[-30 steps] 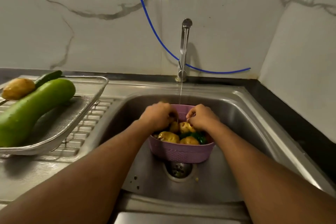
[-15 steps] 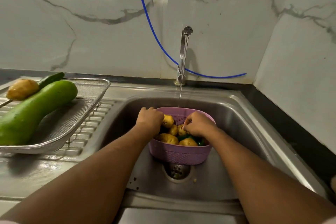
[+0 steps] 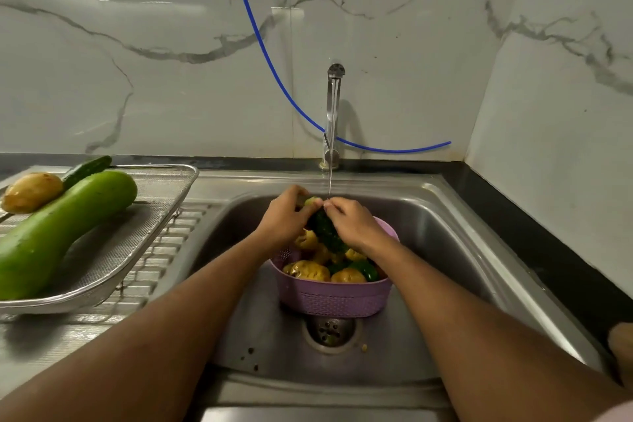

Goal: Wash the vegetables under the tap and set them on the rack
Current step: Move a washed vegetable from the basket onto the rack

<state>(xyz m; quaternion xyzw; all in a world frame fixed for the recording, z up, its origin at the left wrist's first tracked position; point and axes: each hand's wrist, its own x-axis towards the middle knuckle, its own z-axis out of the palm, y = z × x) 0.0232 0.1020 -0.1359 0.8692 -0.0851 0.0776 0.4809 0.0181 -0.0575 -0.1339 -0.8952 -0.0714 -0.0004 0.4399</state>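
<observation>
Both hands, left [image 3: 286, 216] and right [image 3: 352, 223], grip a dark green cucumber [image 3: 323, 231] under the tap [image 3: 332, 113] stream, above the purple basket [image 3: 329, 298] in the sink [image 3: 445, 233]. A gourd [image 3: 65, 229], potato [image 3: 32, 192] and second cucumber [image 3: 87, 168] lie on the rack [image 3: 137, 243].

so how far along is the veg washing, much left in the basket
Done: a bottle gourd, a potato and a cucumber lie on the mesh rack. In hand: the left hand and right hand both grip a dark green cucumber under the tap's stream. Left: the purple basket in the sink holds several potatoes and a green pepper.
</observation>
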